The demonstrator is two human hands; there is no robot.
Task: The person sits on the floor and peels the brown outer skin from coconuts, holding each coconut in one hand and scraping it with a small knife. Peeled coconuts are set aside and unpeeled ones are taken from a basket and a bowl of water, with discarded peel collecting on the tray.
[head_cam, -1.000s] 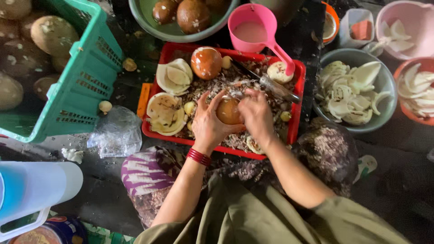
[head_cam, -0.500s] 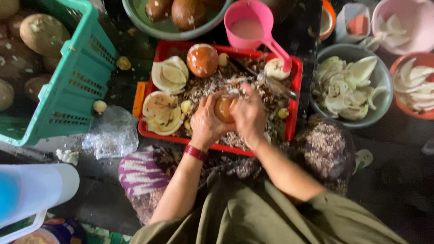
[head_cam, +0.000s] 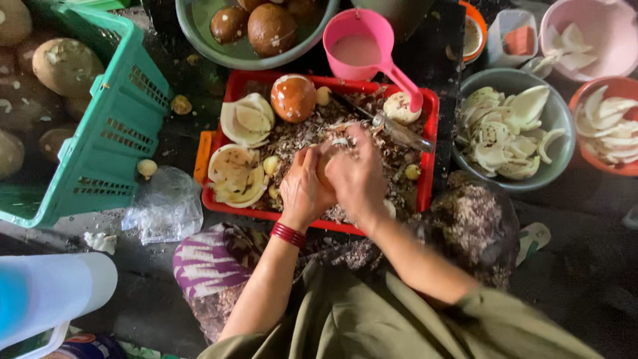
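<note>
Both hands close together over the red tray (head_cam: pixel 428 106): left hand (head_cam: pixel 302 189) cups a small brown coconut (head_cam: pixel 323 166), right hand (head_cam: pixel 359 176) clamps it from three o'clock. Its axis is hidden. Knife (head_cam: pixel 399 133) lies at one o'clock, nearer the right.

Dark, wet concrete floor (head_cam: pixel 153 302), dimly lit from above.

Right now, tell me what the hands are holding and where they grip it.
Both the left hand and right hand cup one small brown round fruit by its sides, over the red tray. Most of it is hidden.
</note>
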